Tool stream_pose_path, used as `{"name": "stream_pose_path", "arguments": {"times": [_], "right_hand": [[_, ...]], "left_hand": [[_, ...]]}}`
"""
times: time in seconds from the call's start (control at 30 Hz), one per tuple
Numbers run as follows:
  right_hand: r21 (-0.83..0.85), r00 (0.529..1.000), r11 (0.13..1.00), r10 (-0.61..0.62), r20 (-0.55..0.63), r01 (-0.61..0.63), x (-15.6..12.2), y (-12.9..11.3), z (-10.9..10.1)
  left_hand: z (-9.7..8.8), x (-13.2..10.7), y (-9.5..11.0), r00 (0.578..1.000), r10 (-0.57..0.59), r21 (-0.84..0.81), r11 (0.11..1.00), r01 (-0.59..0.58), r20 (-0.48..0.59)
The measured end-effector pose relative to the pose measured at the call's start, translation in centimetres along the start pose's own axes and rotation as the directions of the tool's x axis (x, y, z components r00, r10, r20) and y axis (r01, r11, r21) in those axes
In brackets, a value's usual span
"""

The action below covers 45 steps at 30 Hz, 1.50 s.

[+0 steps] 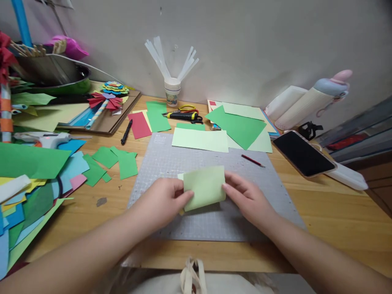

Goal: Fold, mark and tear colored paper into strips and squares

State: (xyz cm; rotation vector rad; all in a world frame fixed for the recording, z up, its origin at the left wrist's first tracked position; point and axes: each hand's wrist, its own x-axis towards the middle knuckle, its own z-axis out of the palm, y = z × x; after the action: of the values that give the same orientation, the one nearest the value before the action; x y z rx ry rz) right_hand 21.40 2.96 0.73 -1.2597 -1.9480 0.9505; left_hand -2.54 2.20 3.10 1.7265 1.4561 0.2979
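Most fingers of the left hand are hidden behind a pale green paper, and a coloured paper pile is cut off by the frame. The paper is held over the grey, gridded cutting mat, its left edge pinched firmly under the thumb. Its right edge is gripped lightly by the half-curled right hand. A thin, smooth, roughly rectangular shape is shown
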Motion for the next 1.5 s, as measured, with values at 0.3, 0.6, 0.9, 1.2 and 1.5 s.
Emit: {"name": "stream_pose_path", "arguments": {"times": [0.3, 0.6, 0.9, 1.2, 1.5], "right_hand": [[-0.452, 0.817, 0.682, -0.51, 0.269, 0.575, -0.7, -2.3, 2.2], [-0.436, 0.796, 0.667, -0.495, 0.348, 0.605, -0.6, -1.2, 3.5], [-0.425, 0.801, 0.686, -0.433, 0.413, 0.59, -0.8, -1.3, 2.9], [-0.428, 0.804, 0.699, -0.379, 0.457, 0.573, -1.0, -1.3, 3.0], [-0.421, 0.829, 0.729, -0.375, 0.415, 0.54, -1.3, -1.3, 3.2]], "left_hand": [[-0.2, 3.2, -0.9, 0.983, 0.111, 0.156, 0.984, -0.089, -0.144], [0.0, 3.8, -2.2, 0.957, 0.183, 0.232, 0.964, -0.13, -0.224], [-0.6, 4.7, -2.8, 0.943, 0.247, 0.23, 0.953, -0.195, -0.224], [-1.5, 5.3, -3.6, 0.934, 0.291, 0.17, 0.951, -0.259, -0.206], [-2.2, 5.6, -3.8, 0.935, 0.295, 0.15, 0.952, -0.269, -0.198]]}}
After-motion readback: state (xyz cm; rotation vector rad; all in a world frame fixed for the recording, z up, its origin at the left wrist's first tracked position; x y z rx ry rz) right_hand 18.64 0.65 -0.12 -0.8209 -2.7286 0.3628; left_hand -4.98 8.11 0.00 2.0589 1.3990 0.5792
